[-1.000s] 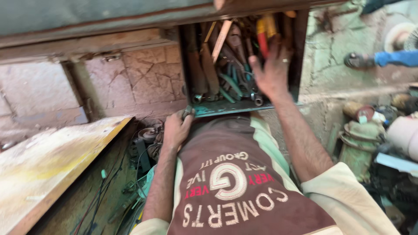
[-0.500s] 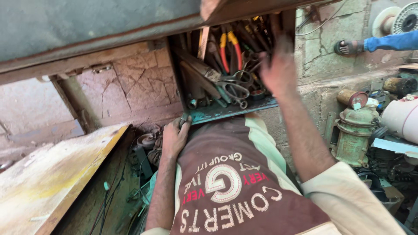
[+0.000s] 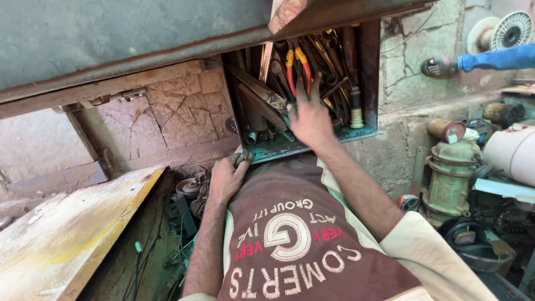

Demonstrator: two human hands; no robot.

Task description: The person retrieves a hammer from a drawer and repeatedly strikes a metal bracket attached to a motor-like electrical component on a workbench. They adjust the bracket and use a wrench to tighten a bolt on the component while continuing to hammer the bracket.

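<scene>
A rusty teal metal drawer (image 3: 312, 146) stands pulled out under a grey bench top and is packed with hand tools. Red-and-yellow-handled pliers (image 3: 296, 64), long grey wrenches (image 3: 257, 92) and a screwdriver with a pale handle (image 3: 355, 108) lie in it. My right hand (image 3: 309, 114) reaches into the drawer with fingers spread over the tools and grips nothing that I can see. My left hand (image 3: 225, 178) rests at the drawer's front left corner, its fingers curled on a small dark metal part (image 3: 243, 158).
A yellowed wooden board (image 3: 67, 234) slopes at lower left. Cables and scrap parts (image 3: 186, 206) fill the gap below the drawer. A green cast machine part (image 3: 448, 178), a white cylinder (image 3: 512, 153) and a blue-handled grinder (image 3: 490, 58) crowd the right side.
My right hand has shifted left and lower inside the drawer, from its right side to the middle. The view has swung right. My left hand stays at the drawer's front corner.
</scene>
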